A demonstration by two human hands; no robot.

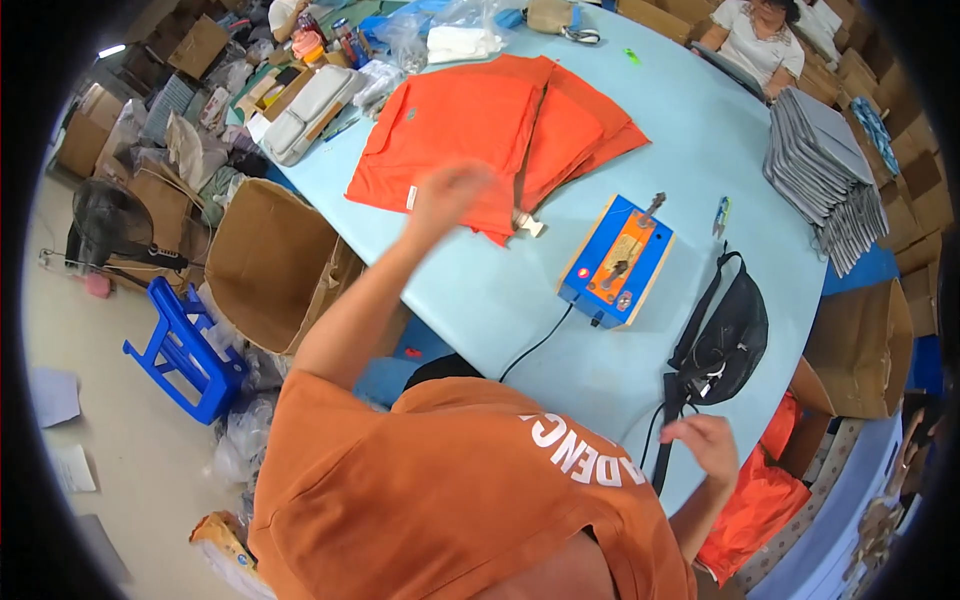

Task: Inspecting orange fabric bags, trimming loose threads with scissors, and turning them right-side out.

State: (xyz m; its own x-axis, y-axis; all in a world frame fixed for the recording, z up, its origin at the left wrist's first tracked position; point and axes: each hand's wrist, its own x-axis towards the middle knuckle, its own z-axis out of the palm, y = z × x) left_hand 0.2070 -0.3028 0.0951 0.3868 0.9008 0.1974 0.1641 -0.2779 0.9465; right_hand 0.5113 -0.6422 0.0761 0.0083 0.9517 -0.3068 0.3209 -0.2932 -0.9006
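Note:
My left hand (455, 195) is over the near edge of the stacked orange fabric pieces (445, 125), its fingers smeared by motion. A white clip-like piece (528, 224) lies at the stack's near corner. My right hand (705, 446) is at the table's right edge, fingers curled together, beside the strap of a black waist bag (735, 335). Whatever those fingers hold, if anything, is too small to make out. Between my hands and farther in stands a blue box-shaped device (617, 262) with an orange top plate, metal fittings and a black cable.
Green-handled snips (721, 216) lie right of the device. Grey folded pieces (822, 165) are stacked at the far right. An open carton (270, 265) and a blue stool (190, 350) stand left of the table. Another person (755, 45) sits across at the far right.

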